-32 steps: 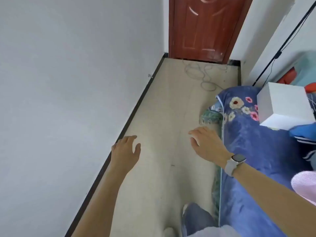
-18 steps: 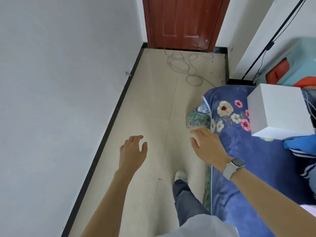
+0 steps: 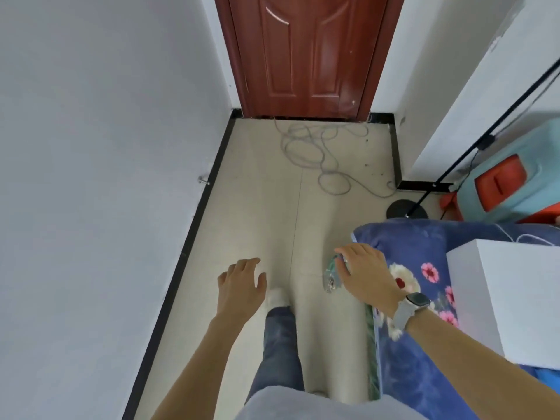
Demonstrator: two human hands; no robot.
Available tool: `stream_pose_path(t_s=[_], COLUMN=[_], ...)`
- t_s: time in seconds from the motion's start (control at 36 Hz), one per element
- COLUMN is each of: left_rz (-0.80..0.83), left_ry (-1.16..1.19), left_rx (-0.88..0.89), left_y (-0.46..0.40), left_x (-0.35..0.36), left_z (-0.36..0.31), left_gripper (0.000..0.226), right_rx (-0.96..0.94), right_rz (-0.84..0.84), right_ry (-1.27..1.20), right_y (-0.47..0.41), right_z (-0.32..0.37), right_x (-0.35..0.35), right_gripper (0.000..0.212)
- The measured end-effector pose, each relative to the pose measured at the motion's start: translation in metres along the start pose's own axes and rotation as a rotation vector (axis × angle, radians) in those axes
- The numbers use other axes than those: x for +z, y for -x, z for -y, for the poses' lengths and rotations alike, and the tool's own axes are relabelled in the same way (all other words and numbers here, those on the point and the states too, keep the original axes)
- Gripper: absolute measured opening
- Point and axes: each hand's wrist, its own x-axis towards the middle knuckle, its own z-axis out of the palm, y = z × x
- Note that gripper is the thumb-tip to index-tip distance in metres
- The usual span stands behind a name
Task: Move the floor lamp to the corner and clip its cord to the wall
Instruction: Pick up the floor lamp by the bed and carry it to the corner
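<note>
Floor lamp [image 3: 472, 147]: black base on floor at 2 o'clock from right hand [image 3: 368, 275], pole leaning up-right along wall. Right hand nearer; left hand [image 3: 241, 287] farther. Both grips wide, holding nothing.

A narrow strip of pale tiled floor [image 3: 260, 189] runs between a white wall [image 3: 100, 147] with a black skirting board [image 3: 200, 204] and a bed under a blue flowered cover [image 3: 421, 256]. A reddish-brown wooden door [image 3: 306, 53] closes the far end. Even daylight fills the room.
</note>
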Motion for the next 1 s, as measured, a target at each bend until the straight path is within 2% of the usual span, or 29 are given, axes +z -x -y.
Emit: stream_pose_path(t_s=[0.17, 0.33, 0.44, 0.69, 0.89, 1.0], left_rz=[-0.010, -0.038, -0.012, 0.201, 0.289, 0.267], left_ry=[-0.023, -0.135, -0.154, -0.170, -0.190, -0.194], left_rx=[-0.009, 0.156, 0.225, 0.498, 0.595, 0.699], left_y=[-0.132, -0.296, -0.391, -0.540, -0.636, -0.701], left_x=[-0.013, -0.060, -0.082, -0.058, -0.026, -0.025], left_z=[-0.007, -0.023, -0.059, -0.170, -0.243, -0.300], left_gripper=[0.037, 0.038, 0.038, 0.039, 0.038, 0.017], right_rx=[0.047, 0.137, 0.170, 0.482, 0.722, 0.851], right_rz=[0.003, -0.016, -0.053, 0.004, -0.125, -0.188], right_ry=[0.041, 0.030, 0.019, -0.058, -0.181, -0.281], right_y=[-0.123, -0.263, -0.333, -0.420, -0.466, -0.501], right_z=[-0.023, -0.024, -0.037, -0.112, -0.202, -0.251], right_x=[-0.018, -0.051, -0.085, -0.119, -0.129, -0.140], right_gripper=[0.033, 0.034, 0.035, 0.038, 0.033, 0.034])
